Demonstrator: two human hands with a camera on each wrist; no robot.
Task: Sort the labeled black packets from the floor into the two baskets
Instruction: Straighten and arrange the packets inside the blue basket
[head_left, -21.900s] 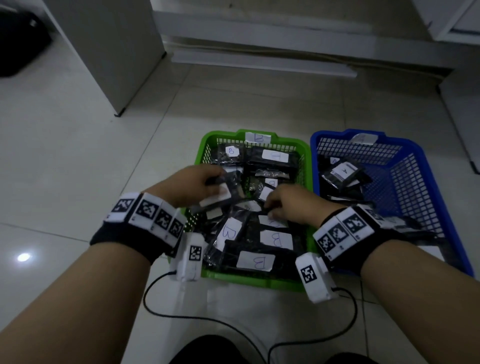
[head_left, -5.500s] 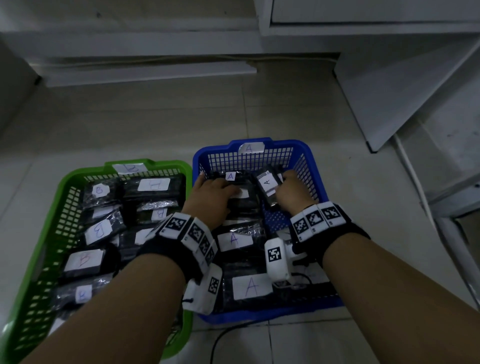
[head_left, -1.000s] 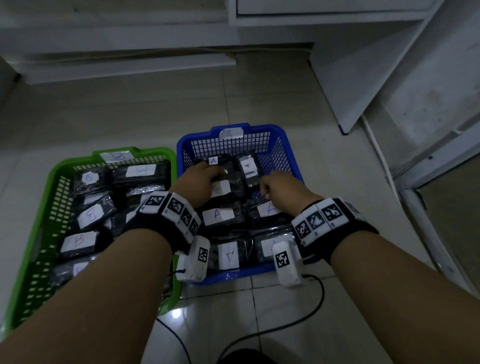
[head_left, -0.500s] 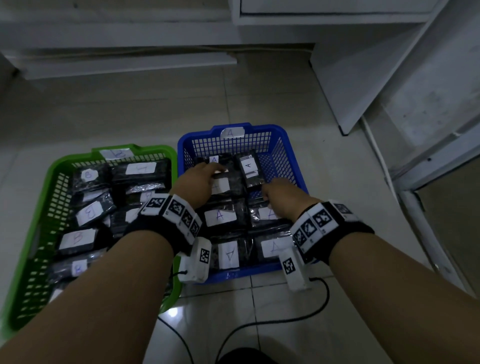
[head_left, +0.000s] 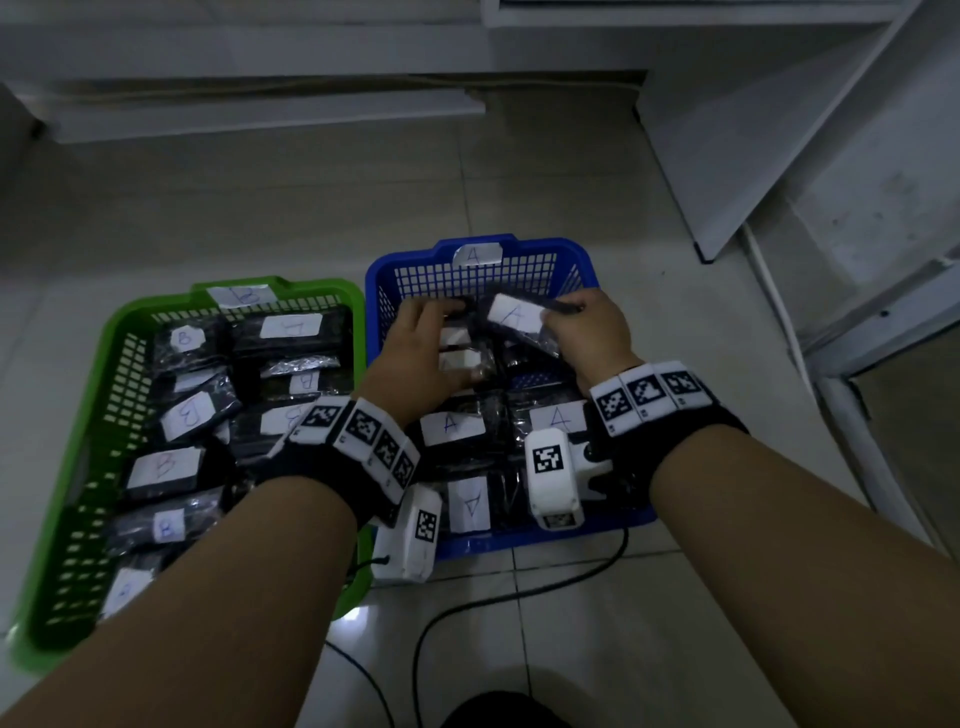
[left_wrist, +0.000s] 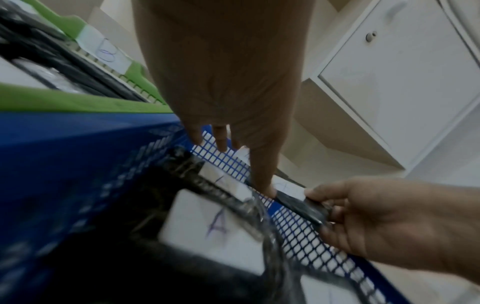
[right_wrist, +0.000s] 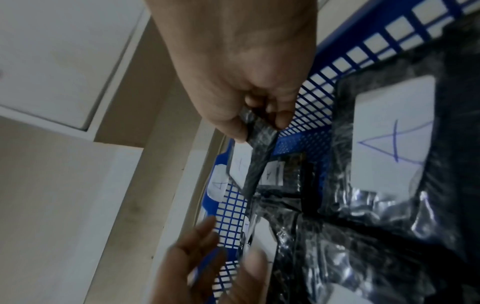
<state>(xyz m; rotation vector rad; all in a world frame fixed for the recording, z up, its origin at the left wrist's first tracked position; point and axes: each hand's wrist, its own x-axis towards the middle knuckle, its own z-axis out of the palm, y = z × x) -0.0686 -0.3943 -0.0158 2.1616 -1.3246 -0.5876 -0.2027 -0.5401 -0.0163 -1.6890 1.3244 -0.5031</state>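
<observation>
The right hand (head_left: 589, 332) pinches an A-labelled black packet (head_left: 519, 318) by its edge, raised at the blue basket's (head_left: 540, 540) 12 o'clock end. The left hand (head_left: 421, 358), fingers loosely spread, rests on packets inside. The green basket (head_left: 124, 332) sits at 9 o'clock, beside the blue one.

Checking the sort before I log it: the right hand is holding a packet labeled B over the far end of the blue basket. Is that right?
Not quite. The packet pinched by the right hand is labeled A, not B, as the head view shows. The rest holds: it is over the far end of the blue basket.
</observation>
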